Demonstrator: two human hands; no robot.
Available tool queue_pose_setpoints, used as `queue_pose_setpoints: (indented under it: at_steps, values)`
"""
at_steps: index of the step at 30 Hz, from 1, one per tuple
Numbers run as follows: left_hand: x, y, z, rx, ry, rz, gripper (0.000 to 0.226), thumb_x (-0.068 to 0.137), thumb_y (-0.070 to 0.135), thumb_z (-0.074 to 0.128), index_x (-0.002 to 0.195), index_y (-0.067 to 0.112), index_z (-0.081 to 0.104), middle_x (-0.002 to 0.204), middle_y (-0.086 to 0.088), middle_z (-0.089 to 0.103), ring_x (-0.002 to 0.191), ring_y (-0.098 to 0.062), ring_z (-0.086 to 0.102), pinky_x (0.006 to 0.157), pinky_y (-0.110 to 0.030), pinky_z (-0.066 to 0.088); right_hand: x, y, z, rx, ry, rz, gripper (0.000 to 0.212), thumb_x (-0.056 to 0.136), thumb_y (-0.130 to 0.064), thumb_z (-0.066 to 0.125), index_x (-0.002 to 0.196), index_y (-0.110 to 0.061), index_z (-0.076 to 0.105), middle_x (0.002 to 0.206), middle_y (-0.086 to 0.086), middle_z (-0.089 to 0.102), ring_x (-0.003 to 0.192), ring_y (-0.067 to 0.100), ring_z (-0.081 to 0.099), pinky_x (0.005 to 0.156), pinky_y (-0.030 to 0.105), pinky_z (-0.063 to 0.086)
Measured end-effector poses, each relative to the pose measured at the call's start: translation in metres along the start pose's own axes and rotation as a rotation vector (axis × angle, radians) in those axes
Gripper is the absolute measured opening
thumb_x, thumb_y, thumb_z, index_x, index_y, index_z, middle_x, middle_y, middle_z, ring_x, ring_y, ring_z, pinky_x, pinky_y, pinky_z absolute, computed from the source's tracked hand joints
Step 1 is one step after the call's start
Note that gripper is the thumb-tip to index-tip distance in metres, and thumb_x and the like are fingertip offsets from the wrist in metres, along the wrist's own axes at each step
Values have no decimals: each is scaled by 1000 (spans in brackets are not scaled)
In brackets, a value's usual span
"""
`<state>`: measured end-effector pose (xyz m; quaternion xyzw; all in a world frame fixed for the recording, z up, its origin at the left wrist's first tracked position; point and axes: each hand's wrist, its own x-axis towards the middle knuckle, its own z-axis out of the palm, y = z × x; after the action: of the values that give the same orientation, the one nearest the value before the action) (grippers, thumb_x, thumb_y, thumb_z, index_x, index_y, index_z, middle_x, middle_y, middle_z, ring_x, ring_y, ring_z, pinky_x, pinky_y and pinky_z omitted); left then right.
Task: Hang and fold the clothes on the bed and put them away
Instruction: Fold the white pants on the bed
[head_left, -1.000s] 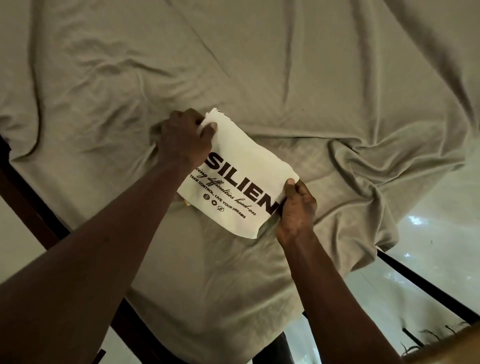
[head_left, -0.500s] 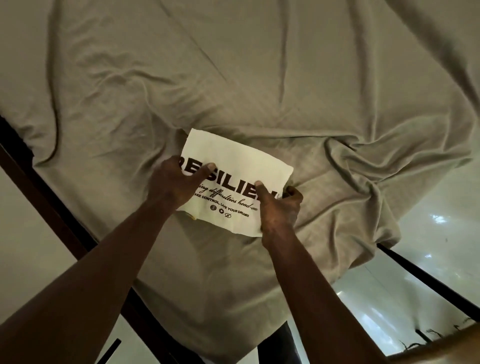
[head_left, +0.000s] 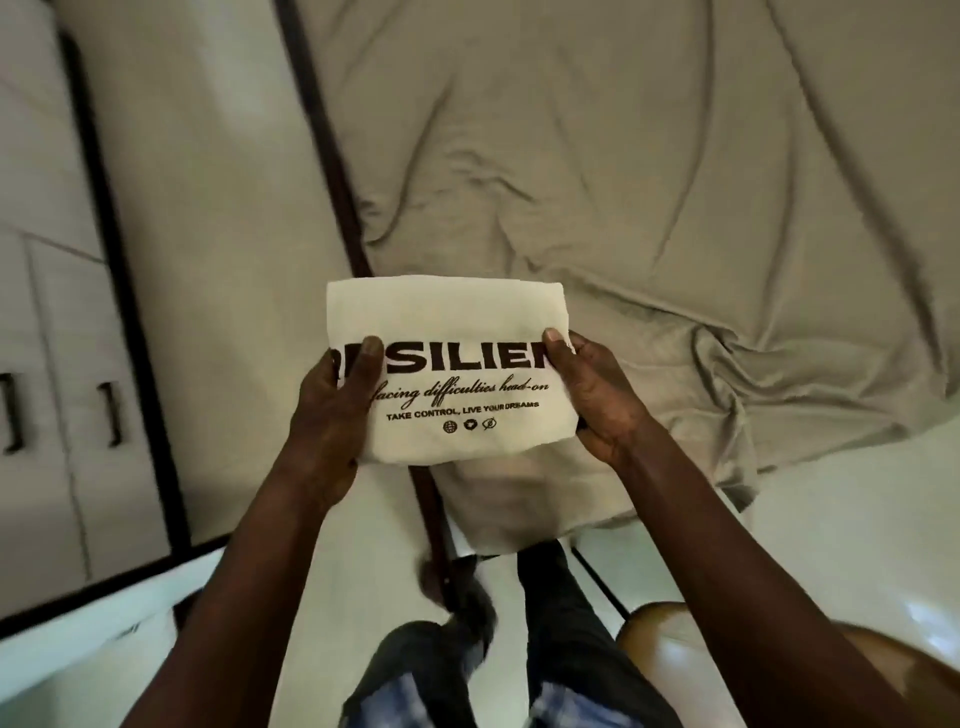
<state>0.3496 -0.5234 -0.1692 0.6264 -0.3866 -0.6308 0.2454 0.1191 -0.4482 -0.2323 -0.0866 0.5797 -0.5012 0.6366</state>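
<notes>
**Folded shirt (head_left: 457, 322) held over the bed's (head_left: 623, 182) edge**

A cupboard (head_left: 62, 415) stands at far left. The left hand (head_left: 332, 415) grips the shirt's left edge, thumb on top across the print. The right hand (head_left: 597, 400) grips the right edge the same way. The rumpled bed lies beyond.

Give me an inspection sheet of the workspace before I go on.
Surface: beige bed sheet, wrinkled, bunched at the near corner.
Job's things: folded white T-shirt, print up, held off the bed.
Clutter: nothing seen.
Grippers: left hand and right hand each grip one side of the T-shirt, thumbs on top.
Cables: nothing seen.
Surroundings: dark bed frame rail; wardrobe doors with handles at left; wooden seat at lower right; glossy floor.
</notes>
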Motion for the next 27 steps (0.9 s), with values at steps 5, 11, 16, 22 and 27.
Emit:
queue_pose_setpoints:
  at_steps: [5,11,16,22,27]
  values:
    - [-98,0,-100,-102,173,22,48,94,52,56,121,15,68,112,-11,78,96,-29,77,78,-53,64,-74,2,87,-213,-178,-82,41,106,-42,53,125,-10,70,116,18,76,107,40,73,94,63,57]
    - [-223,-45,-208,-179,496,177,35,101,50,61,101,17,72,100,-9,79,101,-39,73,92,-62,58,-179,59,189,-330,-272,-221,41,106,-40,53,124,-8,69,112,15,77,107,41,73,93,57,58]
    - [-367,-98,-305,-389,659,265,30,105,38,57,106,12,71,104,-12,79,93,-31,76,89,-54,60,-292,121,279,-412,-516,-204,41,106,-43,51,128,-13,68,118,17,75,107,39,73,91,63,58]
    - [-534,-141,-406,-656,801,359,37,104,40,50,119,14,71,113,-14,78,93,-29,77,70,-39,65,-420,175,396,-386,-1027,22,51,112,-39,31,144,-8,56,136,18,67,124,37,65,89,47,60]
    - [-635,-176,-458,-689,885,472,37,92,32,64,125,16,68,117,-12,77,100,-28,76,70,-38,64,-493,220,481,-519,-1341,112,50,109,-40,45,150,-11,49,145,18,60,134,40,57,106,59,48]
